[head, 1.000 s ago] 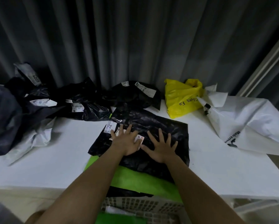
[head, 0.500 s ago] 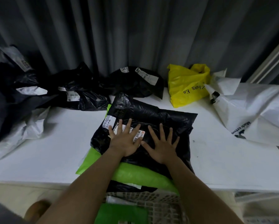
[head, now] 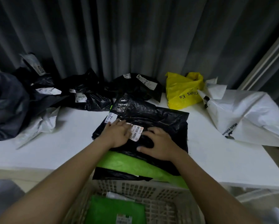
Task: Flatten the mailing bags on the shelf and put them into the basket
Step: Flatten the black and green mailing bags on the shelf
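Black mailing bag (head: 153, 120) at centre frame, lying flat on top of a short stack at the near edge of the white shelf (head: 71, 131); thin, glossy, crinkled film, so judged light, limp and slippery, likely to slide over the layers beneath and spring back where creased. Best taken along a long edge or at two corners with palms pressing flat first, not pinched mid-panel where the film would bunch. Long axis running from lower left to upper right of frame, taped flap end toward upper left, white barcode label (head: 136, 132) on its near-left part. Left hand (head: 117, 133) laid flat over the label side, fingers straight and together, pressing, gripping nothing. Right hand (head: 158, 145) just beside, palm down on the bag, fingers slightly bent yet holding nothing, thumb out toward the left. Beneath: green mailer (head: 135, 164) showing as a band at the near side, another black bag (head: 116, 174) under that, overhanging the shelf lip. Lower centre: pale perforated basket (head: 159, 189) with a green bag (head: 113, 209) already inside. Further out, crumpled black bags (head: 90, 96) at upper left, yellow bag (head: 182, 92) upper right of centre, large white bag (head: 248, 117) at far right, grey curtain (head: 135, 38) behind.
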Available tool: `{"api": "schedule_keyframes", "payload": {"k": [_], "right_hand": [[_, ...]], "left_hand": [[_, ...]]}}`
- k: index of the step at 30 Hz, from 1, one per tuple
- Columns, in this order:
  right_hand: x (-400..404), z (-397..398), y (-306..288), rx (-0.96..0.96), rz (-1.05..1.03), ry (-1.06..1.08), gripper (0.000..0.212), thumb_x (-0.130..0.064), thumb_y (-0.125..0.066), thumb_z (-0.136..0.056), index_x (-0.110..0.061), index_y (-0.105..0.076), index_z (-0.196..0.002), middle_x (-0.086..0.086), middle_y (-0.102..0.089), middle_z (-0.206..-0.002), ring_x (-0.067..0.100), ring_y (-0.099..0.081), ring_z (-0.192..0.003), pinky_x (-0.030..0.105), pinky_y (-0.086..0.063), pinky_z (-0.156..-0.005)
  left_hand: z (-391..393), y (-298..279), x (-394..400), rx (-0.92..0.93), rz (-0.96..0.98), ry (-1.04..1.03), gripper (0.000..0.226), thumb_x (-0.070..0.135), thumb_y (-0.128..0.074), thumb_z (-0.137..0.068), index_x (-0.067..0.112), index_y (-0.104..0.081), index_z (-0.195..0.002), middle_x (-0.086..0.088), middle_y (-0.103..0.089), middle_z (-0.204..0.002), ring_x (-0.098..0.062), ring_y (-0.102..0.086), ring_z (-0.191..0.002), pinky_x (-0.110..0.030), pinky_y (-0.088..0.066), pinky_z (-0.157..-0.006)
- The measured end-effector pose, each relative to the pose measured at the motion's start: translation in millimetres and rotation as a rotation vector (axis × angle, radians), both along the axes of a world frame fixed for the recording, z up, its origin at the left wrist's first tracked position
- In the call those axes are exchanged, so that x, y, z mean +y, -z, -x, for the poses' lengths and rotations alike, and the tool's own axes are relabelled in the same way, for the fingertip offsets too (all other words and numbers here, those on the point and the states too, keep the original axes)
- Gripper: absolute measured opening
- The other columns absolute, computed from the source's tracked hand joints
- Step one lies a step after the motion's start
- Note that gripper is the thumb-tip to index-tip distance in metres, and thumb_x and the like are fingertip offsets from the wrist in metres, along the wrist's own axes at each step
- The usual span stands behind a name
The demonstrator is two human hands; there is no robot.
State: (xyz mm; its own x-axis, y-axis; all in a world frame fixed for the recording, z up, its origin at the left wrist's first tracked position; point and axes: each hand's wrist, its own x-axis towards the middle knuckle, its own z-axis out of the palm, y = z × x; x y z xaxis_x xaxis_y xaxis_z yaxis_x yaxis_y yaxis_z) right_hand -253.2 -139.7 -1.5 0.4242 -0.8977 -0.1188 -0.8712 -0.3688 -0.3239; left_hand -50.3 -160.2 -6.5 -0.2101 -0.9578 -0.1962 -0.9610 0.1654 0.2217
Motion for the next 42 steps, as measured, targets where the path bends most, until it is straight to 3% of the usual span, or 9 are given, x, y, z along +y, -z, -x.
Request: {"api": "schedule_keyframes", "payload": {"k": [7, 10, 13, 21, 25, 29, 33, 36, 42], "right_hand": [[37, -16, 0, 0.3, -0.172, -0.069, 0.082, -0.05, -0.058, -0.083, -0.027, -0.019, -0.152, 0.008, -0.01, -0.16, 0.035, -0.014, -0.144, 0.053, -0.022, -0.113], [43, -19, -3, 0.351, -0.072, -0.044, 0.06, -0.031, -0.049, -0.089, -0.02, -0.032, -0.146, 0.012, -0.033, -0.149, 0.034, -0.036, -0.133, 0.046, -0.038, -0.105], [49, -13, -15, 0.22, 0.083, 0.023, 0.04, -0.019, -0.041, -0.093, -0.016, -0.051, -0.132, 0.008, -0.054, -0.132, 0.029, -0.052, -0.118, 0.038, -0.047, -0.093], [79, 14, -42, -0.12, 0.242, 0.049, 0.045, -0.013, -0.039, -0.099, -0.019, -0.042, -0.144, -0.001, -0.035, -0.153, 0.016, -0.027, -0.142, 0.025, -0.022, -0.112], [105, 20, -14, -0.087, 0.085, 0.011, 0.047, -0.017, -0.037, -0.101, -0.022, -0.034, -0.148, -0.002, -0.023, -0.158, 0.016, -0.017, -0.145, 0.023, -0.012, -0.115], [126, 22, 17, -0.186, -0.218, 0.047, 0.059, -0.024, -0.049, -0.095, -0.032, -0.025, -0.15, -0.005, -0.005, -0.161, 0.018, 0.002, -0.148, 0.037, -0.008, -0.12], [122, 18, 20, -0.337, -0.046, 0.193, 0.049, -0.03, -0.044, -0.097, -0.034, -0.035, -0.145, -0.005, -0.014, -0.159, 0.015, 0.0, -0.148, 0.039, 0.004, -0.119], [108, 15, 19, -0.13, 0.134, 0.311, 0.054, -0.056, -0.021, -0.097, -0.038, -0.032, -0.147, -0.006, -0.007, -0.161, 0.019, 0.01, -0.147, 0.043, 0.014, -0.115], [90, 18, 41, 0.144, -0.09, 0.356, 0.074, -0.079, -0.015, -0.084, -0.049, 0.003, -0.148, -0.005, 0.017, -0.159, 0.034, 0.024, -0.143, 0.058, 0.019, -0.11]], "left_hand": [[-10, -9, 40, -0.061, -0.202, 0.029, 0.067, 0.032, -0.044, -0.091, 0.036, -0.016, -0.152, 0.003, -0.005, -0.161, -0.02, 0.002, -0.148, -0.051, 0.004, -0.118], [-12, -11, 51, -0.169, -0.159, 0.045, 0.075, 0.028, -0.048, -0.089, 0.034, -0.009, -0.153, 0.0, -0.003, -0.162, -0.02, 0.003, -0.148, -0.052, 0.002, -0.118], [-13, -21, 62, -0.187, -0.096, 0.02, 0.077, 0.027, -0.05, -0.089, 0.031, -0.008, -0.153, -0.002, -0.005, -0.161, -0.022, -0.001, -0.148, -0.051, -0.001, -0.118], [-18, -51, 89, -0.234, 0.049, 0.078, 0.066, 0.027, -0.044, -0.094, 0.029, -0.014, -0.153, 0.0, -0.016, -0.16, -0.02, -0.016, -0.146, -0.046, -0.007, -0.118], [-22, -41, 105, -0.261, 0.109, 0.098, 0.054, 0.019, -0.04, -0.095, 0.018, -0.03, -0.148, -0.003, -0.033, -0.153, -0.021, -0.035, -0.138, -0.034, -0.031, -0.11], [-29, -21, 122, -0.232, -0.151, 0.044, 0.075, 0.02, -0.042, -0.094, 0.025, 0.004, -0.154, -0.005, 0.008, -0.161, -0.025, 0.007, -0.148, -0.044, -0.004, -0.119], [-20, -17, 127, -0.11, -0.262, -0.024, 0.077, 0.036, -0.04, -0.095, 0.034, 0.014, -0.151, -0.002, 0.025, -0.157, -0.025, 0.027, -0.143, -0.051, 0.015, -0.115], [-6, -13, 121, -0.042, -0.149, -0.017, 0.063, 0.053, -0.023, -0.099, 0.039, 0.011, -0.15, 0.001, 0.027, -0.156, -0.022, 0.032, -0.141, -0.051, 0.02, -0.113], [7, 17, 103, -0.11, -0.06, -0.052, 0.073, 0.075, -0.006, -0.086, 0.043, 0.012, -0.149, 0.001, 0.027, -0.157, -0.027, 0.03, -0.141, -0.06, 0.015, -0.112]]}}
